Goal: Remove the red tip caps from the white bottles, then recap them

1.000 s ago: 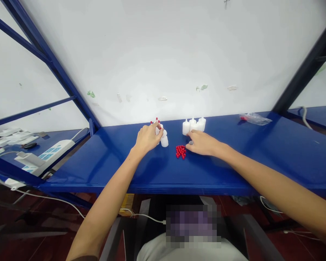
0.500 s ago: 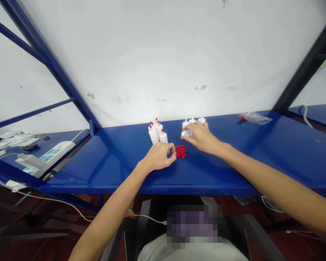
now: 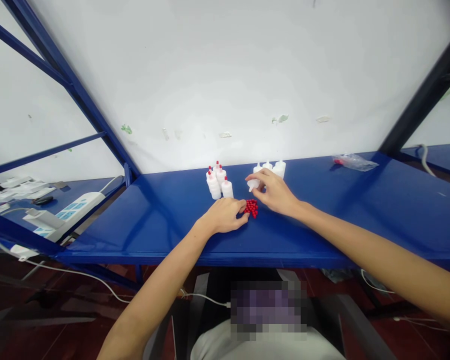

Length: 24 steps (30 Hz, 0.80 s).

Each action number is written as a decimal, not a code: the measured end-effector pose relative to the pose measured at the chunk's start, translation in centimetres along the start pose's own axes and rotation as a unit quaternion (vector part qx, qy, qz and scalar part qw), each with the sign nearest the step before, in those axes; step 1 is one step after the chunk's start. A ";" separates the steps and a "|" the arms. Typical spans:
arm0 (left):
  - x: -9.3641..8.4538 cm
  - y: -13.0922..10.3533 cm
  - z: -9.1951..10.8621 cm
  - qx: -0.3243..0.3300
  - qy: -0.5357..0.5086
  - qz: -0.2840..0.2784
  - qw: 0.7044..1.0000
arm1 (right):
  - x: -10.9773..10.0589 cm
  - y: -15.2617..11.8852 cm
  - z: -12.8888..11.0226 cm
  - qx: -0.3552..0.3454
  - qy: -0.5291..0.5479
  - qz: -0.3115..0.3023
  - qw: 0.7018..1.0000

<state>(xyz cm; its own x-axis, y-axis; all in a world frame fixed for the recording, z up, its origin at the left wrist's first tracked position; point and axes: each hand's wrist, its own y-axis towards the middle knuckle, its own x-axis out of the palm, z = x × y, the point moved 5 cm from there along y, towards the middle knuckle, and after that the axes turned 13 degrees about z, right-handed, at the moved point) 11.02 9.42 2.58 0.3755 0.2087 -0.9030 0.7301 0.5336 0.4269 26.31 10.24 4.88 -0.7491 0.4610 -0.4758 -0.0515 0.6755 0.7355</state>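
Note:
My right hand point(image 3: 273, 191) is closed round a white bottle point(image 3: 253, 184) with an uncapped nozzle, tilted toward me above the blue table. Behind it stand other white bottles with bare nozzles point(image 3: 279, 169). My left hand point(image 3: 227, 215) lies at the left edge of a pile of small red caps point(image 3: 252, 207), thumb and index finger apart, with nothing visible between them. Just beyond my left hand stands a group of white bottles wearing red tips point(image 3: 227, 189).
A clear plastic bag point(image 3: 354, 162) with something red inside lies at the back right of the blue table point(image 3: 360, 215). At left, a white power strip point(image 3: 73, 212) with cables sits beside the blue frame. A white wall rises behind.
My right hand has drawn a bottle forward and left, away from the bare-nozzle bottles. My left hand has moved slightly right to the caps, and its thumb and index finger have parted.

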 end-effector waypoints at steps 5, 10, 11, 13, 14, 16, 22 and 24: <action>0.1 -0.1 -0.1 0.006 0.005 -0.004 1.000 | 0.4 -0.3 -0.1 -0.007 0.009 -0.017 1.000; -0.6 -0.4 -0.2 -0.008 -0.008 0.038 0.999 | 0.3 -0.5 -0.8 -0.007 -0.034 -0.027 0.999; -1.0 -0.5 -0.3 -0.019 -0.010 0.068 0.997 | 0.3 -0.5 -1.0 -0.003 -0.039 -0.035 0.999; -1.9 -0.7 -0.5 -0.045 -0.012 0.140 0.989 | 0.3 -0.6 -1.3 0.007 -0.035 -0.054 0.998; -2.3 -0.8 -0.6 -0.053 -0.014 0.172 0.984 | 0.4 -0.6 -1.5 0.014 -0.027 -0.062 0.998; -2.7 -0.9 -0.6 -0.053 -0.019 0.219 0.974 | 0.4 -0.8 -1.6 0.032 -0.007 -0.068 0.997; -2.8 -1.1 -0.2 -0.009 -0.012 0.284 0.959 | 0.9 -1.4 -2.0 0.086 0.077 -0.103 0.988; -3.0 -1.2 -0.1 0.005 -0.004 0.305 0.952 | 0.9 -1.5 -2.1 0.105 0.093 -0.104 0.985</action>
<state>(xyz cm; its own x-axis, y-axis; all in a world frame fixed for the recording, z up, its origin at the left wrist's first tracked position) 8.97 8.24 4.74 0.7366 0.4705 -0.4858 0.3796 0.3069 0.8728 24.32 8.48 4.34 -0.8462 0.1998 -0.4940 -0.0938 0.8567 0.5072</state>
